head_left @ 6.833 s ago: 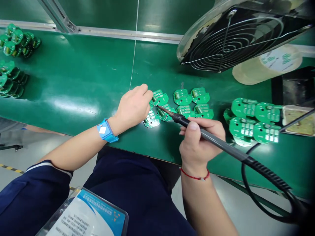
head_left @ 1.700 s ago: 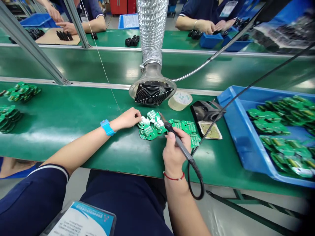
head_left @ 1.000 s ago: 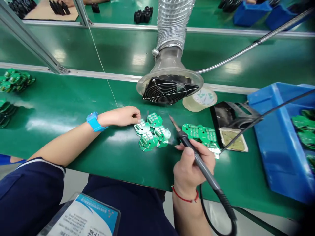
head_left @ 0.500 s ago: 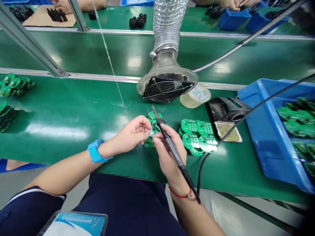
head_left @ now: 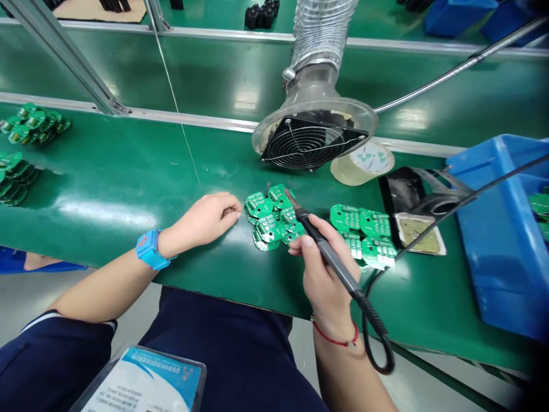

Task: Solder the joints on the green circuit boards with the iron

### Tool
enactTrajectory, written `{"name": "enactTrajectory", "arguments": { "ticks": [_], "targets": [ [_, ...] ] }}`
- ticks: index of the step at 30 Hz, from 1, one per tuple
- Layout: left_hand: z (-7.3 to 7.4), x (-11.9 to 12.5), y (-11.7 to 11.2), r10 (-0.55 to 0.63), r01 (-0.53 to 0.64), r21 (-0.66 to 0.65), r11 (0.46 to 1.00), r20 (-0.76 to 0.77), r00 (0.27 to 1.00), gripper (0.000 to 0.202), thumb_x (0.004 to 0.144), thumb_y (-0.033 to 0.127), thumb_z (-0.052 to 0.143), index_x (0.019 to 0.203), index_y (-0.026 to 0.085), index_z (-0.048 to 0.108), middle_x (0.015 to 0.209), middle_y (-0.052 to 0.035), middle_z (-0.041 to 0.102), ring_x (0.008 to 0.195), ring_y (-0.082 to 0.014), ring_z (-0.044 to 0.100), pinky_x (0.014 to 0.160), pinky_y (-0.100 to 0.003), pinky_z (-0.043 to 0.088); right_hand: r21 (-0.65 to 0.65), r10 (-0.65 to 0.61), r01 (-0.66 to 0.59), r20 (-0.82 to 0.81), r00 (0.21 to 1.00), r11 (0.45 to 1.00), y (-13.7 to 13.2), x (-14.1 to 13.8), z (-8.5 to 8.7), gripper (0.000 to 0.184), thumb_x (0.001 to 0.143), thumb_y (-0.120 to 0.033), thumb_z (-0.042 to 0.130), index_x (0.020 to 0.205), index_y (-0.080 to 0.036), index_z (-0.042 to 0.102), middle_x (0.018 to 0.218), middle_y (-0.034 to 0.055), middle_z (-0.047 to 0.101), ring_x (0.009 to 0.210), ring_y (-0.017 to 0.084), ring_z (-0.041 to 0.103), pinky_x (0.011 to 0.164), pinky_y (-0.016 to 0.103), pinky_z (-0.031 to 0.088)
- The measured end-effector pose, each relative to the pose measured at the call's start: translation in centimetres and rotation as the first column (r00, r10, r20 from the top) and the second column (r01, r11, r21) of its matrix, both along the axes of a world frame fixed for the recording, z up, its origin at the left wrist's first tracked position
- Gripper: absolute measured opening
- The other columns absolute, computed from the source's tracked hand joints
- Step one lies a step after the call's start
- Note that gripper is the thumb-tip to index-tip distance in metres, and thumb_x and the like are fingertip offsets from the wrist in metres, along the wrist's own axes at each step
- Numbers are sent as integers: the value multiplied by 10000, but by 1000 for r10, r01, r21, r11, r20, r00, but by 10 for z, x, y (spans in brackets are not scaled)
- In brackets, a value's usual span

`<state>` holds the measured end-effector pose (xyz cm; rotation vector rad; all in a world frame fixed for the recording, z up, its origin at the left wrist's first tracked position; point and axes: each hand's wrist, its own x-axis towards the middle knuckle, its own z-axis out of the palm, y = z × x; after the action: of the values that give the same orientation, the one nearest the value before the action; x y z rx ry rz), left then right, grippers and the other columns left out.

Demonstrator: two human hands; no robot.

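Right hand (head_left: pixel 328 269): fingers wrapped firmly about the grey-and-black handle of a soldering iron (head_left: pixel 338 263); slim bare metal tip, ribbed strain relief, cord looping below the wrist. Tip over the rearmost board of the middle group; contact cannot be told.

Left hand (head_left: pixel 210 217): thumb and fingertips pinched together on a thin wire (head_left: pixel 180 123), which slants down from above; a very short end appears beyond the fingers, just beside the boards.

Middle circuit boards (head_left: pixel 271 228): between the hands; green, glossy, round-cornered, with silvery pads; overlapping, partly stacked.

Right-hand circuit boards (head_left: pixel 377 252): a second group, four uppermost, same pattern, partly behind the right hand.

Fume extractor (head_left: pixel 302 150): clear flared hood, black square fan, concentric wire guard; overhangs the bench behind the middle boards. Crinkled silver duct (head_left: pixel 323 28) above.

Tape roll (head_left: pixel 364 163): translucent, yellowish, beside the hood.

Iron stand (head_left: pixel 412 194): black sheet metal; shallow tray (head_left: pixel 419 233) with worn yellowish pad in front.

Black cable (head_left: pixel 450 209): runs across tray, stand and bin.

Blue bin (head_left: pixel 493 240): smooth plastic, boards inside, far right.

Stacked boards (head_left: pixel 36 123): two heaps, far left, well apart from the hands.

Bench top (head_left: pixel 107 171): smooth green, reflective.
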<state>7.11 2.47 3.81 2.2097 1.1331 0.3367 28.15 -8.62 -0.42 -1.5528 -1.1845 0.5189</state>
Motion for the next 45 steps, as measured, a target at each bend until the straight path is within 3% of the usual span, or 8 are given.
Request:
{"name": "enactTrajectory", "arguments": {
  "ticks": [2, 6, 13, 23, 31, 36, 45],
  "targets": [
    [-6, 0, -1, 95, -95, 4, 995, 40, 995, 114, 865, 137, 540, 801, 156, 634, 750, 9, 578, 645, -96, 489, 622, -241, 367, 66, 37, -43, 88, 995, 997, -3, 0, -3, 317, 891, -320, 625, 1203, -273, 660, 835, 12, 715, 649, 147, 671, 644, 328, 591],
    [-11, 1, -2, 216, -235, 196, 952, 117, 969, 94, 835, 148, 549, 752, 161, 591, 726, 17, 504, 660, -101, 467, 622, -246, 357, 166, 24, -41, 105, 994, 985, -5, 1, -10, 239, 889, -312, 609, 1102, -245, 693, 815, 15, 707, 643, 153, 661, 635, 342, 581],
    [-15, 1, -3, 127, -155, 380, 912, 98, 987, 110, 848, 122, 528, 757, 157, 579, 687, 21, 448, 665, -108, 438, 631, -255, 356, 183, 28, -32, 22, 999, 983, -8, 1, -10, 175, 878, -307, 603, 984, -217, 710, 678, -12, 642, 549, 128, 595, 510, 290, 504],
    [-14, 4, -3, 115, -132, 355, 926, 69, 991, 104, 859, 144, 515, 780, 172, 576, 699, 17, 447, 662, -113, 446, 618, -258, 355, 130, 84, -88, 34, 996, 988, -8, 3, 1, 164, 880, -287, 603, 982, -211, 705, 670, -4, 645, 569, 155, 622, 497, 314, 500],
    [-17, 12, -8, 66, -82, 374, 924, 54, 996, 139, 880, 122, 486, 790, 173, 580, 719, 7, 469, 666, -116, 464, 629, -265, 379, 162, 76, -80, 32, 997, 984, -7, 1, 3, 157, 886, -271, 615, 1003, -225, 709, 672, -17, 652, 569, 141, 615, 491, 308, 491],
    [-17, 15, -7, 95, -85, 376, 923, -7, 995, 150, 911, 164, 474, 818, 184, 588, 735, -6, 485, 686, -134, 486, 652, -274, 409, 181, 51, -56, 31, 998, 982, -7, 1, 2, 179, 891, -271, 609, 1041, -235, 701, 681, -30, 656, 576, 146, 631, 511, 317, 503],
    [-23, 15, -4, 73, -65, 464, 883, 2, 997, 143, 909, 159, 490, 816, 168, 597, 742, -8, 512, 681, -132, 501, 631, -269, 403, 188, 41, -48, 43, 998, 981, -5, 0, 3, 192, 903, -275, 603, 1063, -252, 705, 685, -15, 660, 580, 160, 632, 503, 320, 487]
  ]
}}
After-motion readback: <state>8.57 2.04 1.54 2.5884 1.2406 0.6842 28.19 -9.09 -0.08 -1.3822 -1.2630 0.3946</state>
